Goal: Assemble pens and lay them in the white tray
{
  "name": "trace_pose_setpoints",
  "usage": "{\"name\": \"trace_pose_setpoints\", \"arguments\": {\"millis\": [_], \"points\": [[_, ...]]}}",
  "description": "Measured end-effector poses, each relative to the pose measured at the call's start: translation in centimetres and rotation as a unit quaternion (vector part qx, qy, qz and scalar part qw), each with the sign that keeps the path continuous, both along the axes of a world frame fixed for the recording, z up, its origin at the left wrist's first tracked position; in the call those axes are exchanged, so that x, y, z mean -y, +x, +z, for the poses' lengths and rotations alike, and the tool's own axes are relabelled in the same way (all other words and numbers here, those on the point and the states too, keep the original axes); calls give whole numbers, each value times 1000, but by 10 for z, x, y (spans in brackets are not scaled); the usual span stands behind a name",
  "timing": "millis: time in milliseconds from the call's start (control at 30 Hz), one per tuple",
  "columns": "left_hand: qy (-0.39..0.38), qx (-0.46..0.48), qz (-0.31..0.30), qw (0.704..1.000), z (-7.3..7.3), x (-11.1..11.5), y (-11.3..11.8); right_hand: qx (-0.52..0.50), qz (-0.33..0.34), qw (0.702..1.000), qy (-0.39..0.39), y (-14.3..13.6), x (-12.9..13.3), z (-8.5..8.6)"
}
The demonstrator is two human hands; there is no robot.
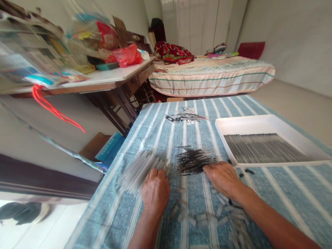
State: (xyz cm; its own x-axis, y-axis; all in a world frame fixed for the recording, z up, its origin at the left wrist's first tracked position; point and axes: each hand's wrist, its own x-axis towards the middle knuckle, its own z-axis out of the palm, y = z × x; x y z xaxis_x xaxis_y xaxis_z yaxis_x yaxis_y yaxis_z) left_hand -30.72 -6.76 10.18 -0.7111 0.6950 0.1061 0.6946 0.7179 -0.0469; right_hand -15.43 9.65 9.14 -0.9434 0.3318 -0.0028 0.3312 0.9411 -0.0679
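On the striped blue cloth, my left hand (156,188) rests with curled fingers at the right edge of a pile of translucent white tubes (140,169). What its fingertips grip is hidden. My right hand (223,178) touches the right end of a pile of thin black refills (194,160), its fingers pressed together there. Whether it grips one is too small to tell. Small translucent caps (202,219) lie scattered in front of and beneath the hands. A white tray (227,147) at the right holds a row of assembled grey pens (264,148).
Loose dark and red-tipped pieces (184,117) lie on the far part of the cloth. Small black caps (249,171) sit by the tray. A cluttered side table (103,84) with bags stands at the left, a bed (212,74) behind. Red cords (58,110) hang off the side table.
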Motion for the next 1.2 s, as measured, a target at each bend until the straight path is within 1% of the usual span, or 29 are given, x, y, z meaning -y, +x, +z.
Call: {"name": "trace_pose_setpoints", "arguments": {"millis": [133, 200, 300, 400, 600, 833, 967, 1100, 1200], "points": [[82, -36, -32, 995, -3, -1, 1, 15, -1, 1000, 6, -1, 1, 3], [138, -26, -51, 989, -5, -2, 2, 19, 1, 1000, 13, -2, 2, 4], [206, 44, -85, 974, -7, -4, 5, 18, 7, 1000, 24, -3, 4, 3], [239, 121, -116, 956, -10, -7, 8, 17, 9, 1000, 21, -5, 5, 0], [271, 212, -154, 926, -10, -9, 14, 4, 8, 1000, 23, -5, 5, -6], [281, 246, -193, 907, -11, -9, 15, -32, 14, 999, 27, -4, 4, -9], [272, 260, -209, 903, -10, -9, 16, -107, 24, 993, 49, -2, 3, -16], [266, 270, -212, 901, -7, -9, 18, -210, 43, 974, 69, 0, 1, -21], [261, 276, -218, 899, -7, -9, 19, -259, 49, 961, 79, 1, 0, -21]]}}
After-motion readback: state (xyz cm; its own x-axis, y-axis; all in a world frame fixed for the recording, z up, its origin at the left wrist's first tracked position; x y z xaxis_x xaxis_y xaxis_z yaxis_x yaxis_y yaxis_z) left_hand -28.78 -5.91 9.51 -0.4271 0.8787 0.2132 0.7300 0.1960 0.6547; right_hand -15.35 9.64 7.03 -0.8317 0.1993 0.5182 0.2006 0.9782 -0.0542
